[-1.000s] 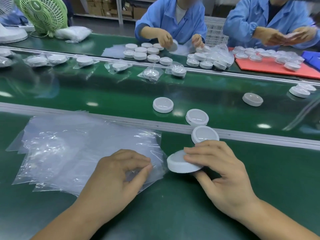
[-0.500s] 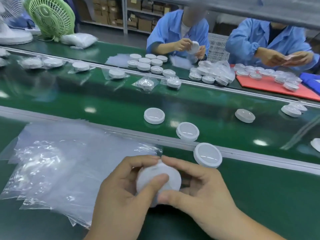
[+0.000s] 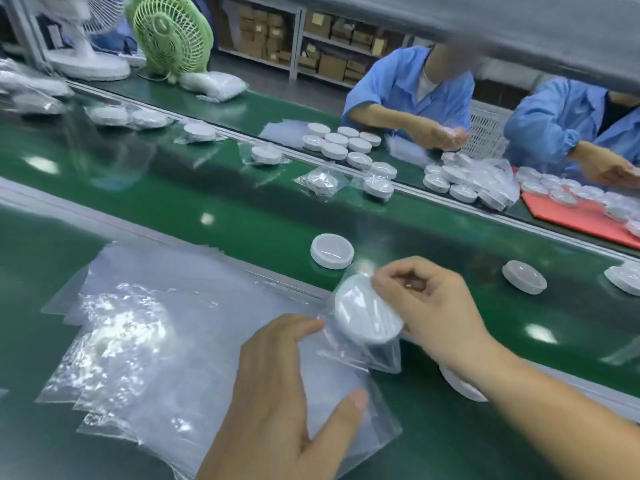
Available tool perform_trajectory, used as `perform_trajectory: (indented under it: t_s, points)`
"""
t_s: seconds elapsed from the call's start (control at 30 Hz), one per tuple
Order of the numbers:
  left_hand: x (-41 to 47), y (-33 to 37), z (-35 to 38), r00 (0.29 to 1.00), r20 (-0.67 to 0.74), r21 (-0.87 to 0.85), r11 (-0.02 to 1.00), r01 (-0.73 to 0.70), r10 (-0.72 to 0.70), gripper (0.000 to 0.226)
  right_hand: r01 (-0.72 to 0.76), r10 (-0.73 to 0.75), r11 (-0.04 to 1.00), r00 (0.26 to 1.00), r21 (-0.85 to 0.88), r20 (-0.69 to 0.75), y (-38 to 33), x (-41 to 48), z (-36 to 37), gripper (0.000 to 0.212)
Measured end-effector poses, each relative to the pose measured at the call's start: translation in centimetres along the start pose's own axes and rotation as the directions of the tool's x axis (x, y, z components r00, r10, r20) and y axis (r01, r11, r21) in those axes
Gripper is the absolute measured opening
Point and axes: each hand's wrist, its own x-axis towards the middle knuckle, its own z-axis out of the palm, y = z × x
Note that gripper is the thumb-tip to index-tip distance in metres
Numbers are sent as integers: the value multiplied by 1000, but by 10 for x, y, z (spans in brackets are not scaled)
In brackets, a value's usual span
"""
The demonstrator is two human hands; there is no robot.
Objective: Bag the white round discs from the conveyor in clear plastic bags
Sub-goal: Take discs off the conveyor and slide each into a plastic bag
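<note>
My right hand (image 3: 433, 306) grips a white round disc (image 3: 367, 311) that sits inside a clear plastic bag (image 3: 360, 348), lifted just above the near edge of the green conveyor (image 3: 242, 209). My left hand (image 3: 287, 393) rests with spread fingers on the stack of clear bags (image 3: 138, 341) on the near bench, its fingertips at the lifted bag's lower edge. Two loose discs lie on the belt, one (image 3: 331, 251) behind my hands and one (image 3: 524, 277) to the right. Another disc (image 3: 460, 384) is half hidden under my right forearm.
Bagged discs (image 3: 318, 181) lie along the belt's far side. Across it, two people in blue coats (image 3: 408, 91) handle more discs (image 3: 336, 142) and a red mat (image 3: 568, 216). A green fan (image 3: 169, 36) and a white fan (image 3: 90, 60) stand at back left.
The disc went from the bench beside my right hand into a bag held between both hands; now my right hand lifts the bagged disc toward the belt while my left drops onto the bag stack.
</note>
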Motion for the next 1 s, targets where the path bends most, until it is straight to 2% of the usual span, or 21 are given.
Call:
perform_trajectory:
  t_s: [0.1,0.13,0.2,0.27,0.3,0.33,0.4,0.47,0.5,0.57,0.6,0.67,0.7,0.77,0.83,0.93,1.0]
  points:
    - [3,-5,1,992,34,155,979,-129,125,55,-132,110,987,970,-88,-217,33,81,-22,17]
    - [6,-5,1,984,46,209,961,-180,174,54,-185,149,977,949,-107,-277,43,107,-29,22]
    - [9,-5,3,965,84,277,924,-264,250,51,-299,234,949,875,-95,-423,59,152,-43,27]
    - [11,-4,1,953,140,302,905,-301,270,42,-393,305,916,812,-80,-497,71,184,-53,17]
    - [12,-5,0,947,189,318,896,-309,259,37,-433,358,899,810,-61,-464,76,196,-53,17]
    - [12,-6,-2,940,250,344,886,-310,232,33,-470,417,881,825,-55,-382,78,208,-49,26]
    - [12,-11,-5,917,348,422,841,-338,194,30,-468,412,860,872,-204,-262,66,216,-20,42]
    - [14,-15,-7,885,426,421,824,-379,188,30,-271,228,836,963,-477,-146,43,208,25,49]
    - [14,-16,-7,871,455,407,828,-386,183,31,-110,128,790,992,-603,-13,34,200,48,58]
    - [15,-14,-7,851,501,388,837,-385,159,37,148,105,663,952,-733,287,21,176,91,82]
    - [16,-13,-7,846,509,372,846,-381,157,38,240,105,584,925,-776,365,20,167,105,84]
    - [15,-11,-9,848,499,333,863,-380,181,37,354,-2,462,917,-813,398,23,158,117,65]
    - [15,-10,-9,853,482,322,865,-385,200,36,391,-73,448,913,-804,402,23,155,115,54]
    - [13,-8,-10,876,427,309,875,-373,223,34,401,-138,497,912,-770,386,21,148,99,41]
    - [11,-5,-10,899,388,304,892,-334,204,35,362,-155,544,930,-757,333,22,140,75,38]
    - [7,-2,-7,912,372,339,889,-308,174,38,320,11,477,929,-818,370,23,122,43,61]
    - [6,-1,-7,923,361,372,886,-276,136,40,286,95,527,916,-800,390,23,110,35,65]
